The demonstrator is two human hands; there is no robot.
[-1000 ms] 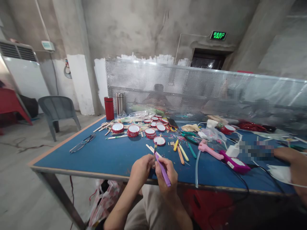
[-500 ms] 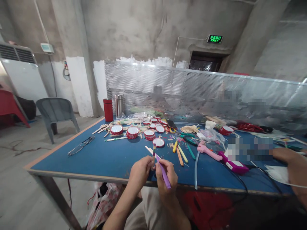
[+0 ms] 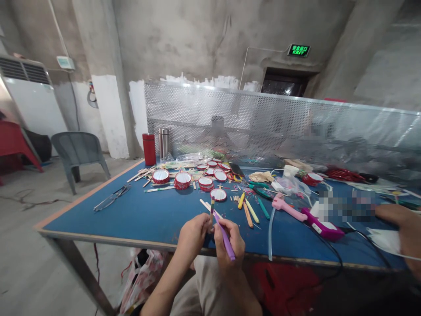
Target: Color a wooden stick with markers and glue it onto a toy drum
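Observation:
My left hand (image 3: 192,232) is closed around a small wooden stick (image 3: 212,207), which stands nearly upright and shows dark purple and yellow bands near its top. In my right hand (image 3: 237,242) a purple marker pen (image 3: 227,244) is gripped, its tip end pointing up and left close to the stick. Both hands meet just over the front edge of the blue table (image 3: 141,219). Pale loose sticks (image 3: 204,203) lie right behind them. Beside these is a small red-rimmed drum (image 3: 218,195) with a white top. Whether the pen touches the stick I cannot tell.
Yellow, orange and teal pens (image 3: 263,208) lie to the right, near a pink glue gun (image 3: 289,208) and a magenta box (image 3: 324,226). Eyeglasses (image 3: 112,197) lie at left. Several drums, wooden sticks and a red bottle (image 3: 149,149) stand behind. A co-worker's arm (image 3: 403,224) reaches in at right.
The view has shifted very slightly. Both hands keep their hold on the stick and the purple marker pen in nearly the same place.

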